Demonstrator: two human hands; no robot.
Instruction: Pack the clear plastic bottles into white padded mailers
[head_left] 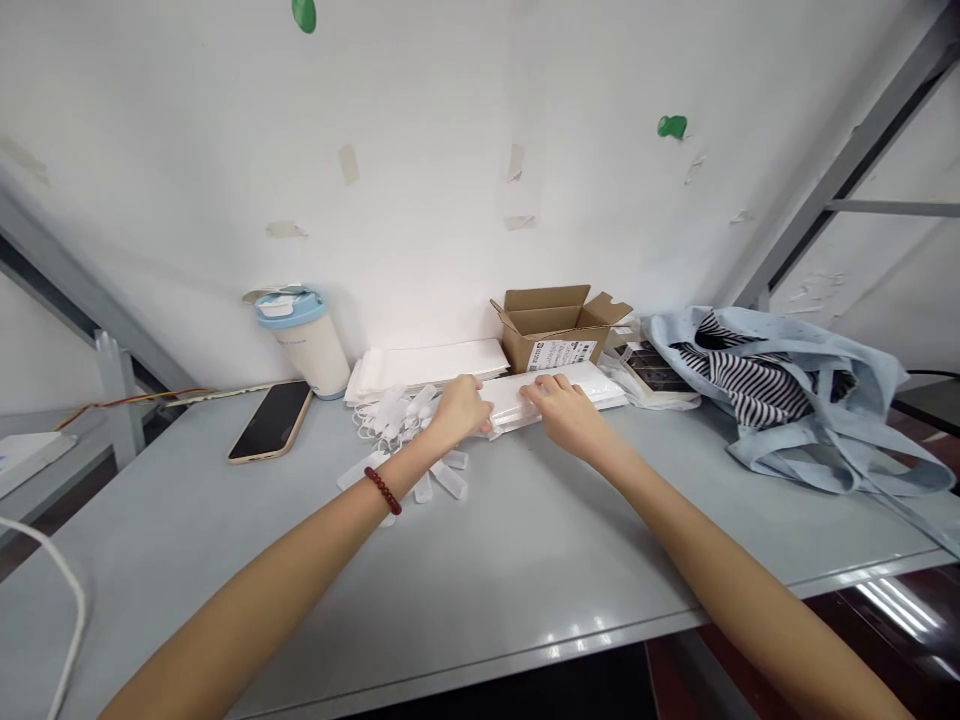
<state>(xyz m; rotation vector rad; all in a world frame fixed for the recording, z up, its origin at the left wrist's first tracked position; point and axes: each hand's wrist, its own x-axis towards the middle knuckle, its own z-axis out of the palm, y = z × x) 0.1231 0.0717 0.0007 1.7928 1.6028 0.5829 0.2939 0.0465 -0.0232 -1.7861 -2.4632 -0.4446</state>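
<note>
A flat stack of white, glossy plastic-wrapped packets [517, 391] lies in front of a small cardboard box. My left hand [460, 408] is closed at the stack's left end, its thumb and fingers pinched at the edge. Over the front edge of the same stack, my right hand [568, 412] is bent, fingertips pressing on the top packet and the thumb out of sight. Beside and beneath my left wrist spreads a heap of small translucent white tags with loops [394, 415]. Behind them rests a pile of flat white sheets or bags [427, 366].
The open cardboard box [555, 330] stands against the wall. To the left are a phone [271, 420] and a tilted cup with a blue lid [311, 345]. A light-blue cloth bag [817, 400] and a dark box in clear plastic [651, 368] lie right on the grey table [480, 580].
</note>
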